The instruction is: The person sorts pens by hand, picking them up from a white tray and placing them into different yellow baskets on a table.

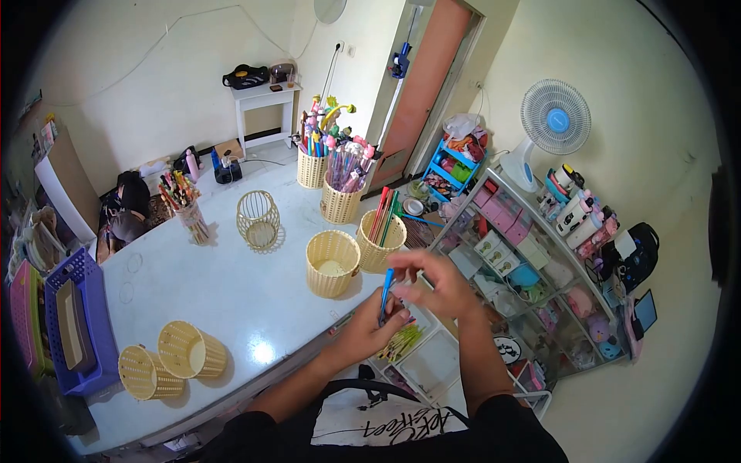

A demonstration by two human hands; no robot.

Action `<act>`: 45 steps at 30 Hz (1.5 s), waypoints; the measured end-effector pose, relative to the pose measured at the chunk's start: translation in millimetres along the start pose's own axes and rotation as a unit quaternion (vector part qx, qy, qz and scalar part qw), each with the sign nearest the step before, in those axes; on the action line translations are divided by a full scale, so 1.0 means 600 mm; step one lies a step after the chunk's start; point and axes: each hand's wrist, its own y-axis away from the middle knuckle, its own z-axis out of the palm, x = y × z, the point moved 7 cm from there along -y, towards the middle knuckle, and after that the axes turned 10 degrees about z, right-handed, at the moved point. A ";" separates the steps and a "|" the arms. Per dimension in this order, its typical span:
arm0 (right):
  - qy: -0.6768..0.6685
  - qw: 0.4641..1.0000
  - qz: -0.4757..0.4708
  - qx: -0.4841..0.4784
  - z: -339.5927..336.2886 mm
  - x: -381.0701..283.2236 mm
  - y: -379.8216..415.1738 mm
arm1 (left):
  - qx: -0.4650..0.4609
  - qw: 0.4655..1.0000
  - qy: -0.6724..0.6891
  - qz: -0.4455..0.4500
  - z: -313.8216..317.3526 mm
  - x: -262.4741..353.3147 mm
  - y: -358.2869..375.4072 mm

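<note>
Low over the table's front edge, my left hand (pixel 365 324) is closed around a slim blue pen (pixel 386 295), which stands up from its fingers. Just to the right is my right hand (pixel 441 287), its curved fingers and thumb apart close to the pen's upper end. Beyond the hands stand a cream woven basket (pixel 333 270) and another basket (pixel 390 258) with several red and green pencils (pixel 384 216) in it. Below the hands, a bundle of yellow-green sticks (pixel 401 342) lies in a white tray (pixel 432 366), partly hidden by my left hand.
Two baskets (pixel 193 353) lean at the table's front left, beside a purple crate (pixel 91 370). Farther back are a wire-like basket (pixel 258 220), a cup of pens (pixel 193 220) and baskets full of decorated pens (pixel 340 202). A glass cabinet (pixel 532 324) stands right.
</note>
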 end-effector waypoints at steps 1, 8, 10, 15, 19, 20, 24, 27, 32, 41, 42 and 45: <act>0.000 1.000 0.000 0.002 0.009 0.002 0.007 | -0.002 1.000 0.000 0.000 0.000 0.005 -0.008; -0.152 0.950 -0.022 0.272 -0.077 0.013 -0.013 | -0.023 0.992 0.076 -0.093 0.010 -0.004 -0.025; -0.174 0.924 -0.030 0.339 -0.125 0.014 -0.045 | -0.017 0.989 0.118 -0.088 0.013 -0.018 -0.020; 0.014 0.937 -0.083 0.339 -0.129 0.054 -0.113 | -0.032 0.994 0.024 -0.104 0.007 -0.033 -0.013; 0.145 0.955 -0.066 0.250 -0.074 0.078 -0.120 | -0.037 0.993 0.011 -0.109 0.002 -0.034 -0.011; 0.145 0.955 -0.066 0.250 -0.074 0.084 -0.119 | -0.035 0.993 0.012 -0.108 0.001 -0.039 -0.010; 0.160 0.950 -0.081 0.254 -0.071 0.084 -0.118 | -0.037 0.993 0.007 -0.109 0.001 -0.041 -0.008; 0.156 0.955 -0.068 0.241 -0.066 0.074 -0.114 | -0.033 0.993 0.007 -0.116 0.007 -0.042 -0.005; -0.005 0.933 -0.007 0.360 -0.076 0.193 -0.011 | -0.171 0.967 0.020 -0.189 0.031 -0.084 0.079; -0.216 0.822 0.509 0.136 0.248 0.708 0.460 | -0.202 0.803 -0.053 -0.558 -0.105 -0.391 0.654; -0.220 0.821 0.511 0.130 0.264 0.745 0.484 | -0.098 0.818 -0.073 -0.562 -0.122 -0.385 0.677; -0.251 0.742 0.598 0.169 0.284 0.852 0.523 | -0.011 0.765 -0.186 -0.617 -0.177 -0.355 0.741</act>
